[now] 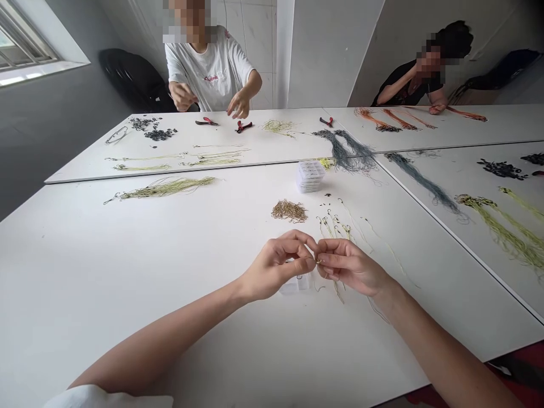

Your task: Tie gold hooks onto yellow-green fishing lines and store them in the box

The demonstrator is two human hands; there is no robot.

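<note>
My left hand (pixel 278 263) and my right hand (pixel 346 263) meet fingertip to fingertip above the white table (pixel 127 272), both pinched on a small gold hook with a thin pale line (pixel 318 261). The line trails down under my right hand. Just beyond lie several finished hooks with yellow-green lines (pixel 335 226) and a pile of loose gold hooks (pixel 289 211). A small clear box (pixel 294 285) sits under my hands, partly hidden.
A stack of clear plastic boxes (pixel 310 175) stands further back. Bundles of green line (pixel 170 187), grey line (pixel 346 150) and yellow line (pixel 501 226) lie around. Two other people sit at the far tables, with red pliers (pixel 243 126) and orange lines (pixel 395 119).
</note>
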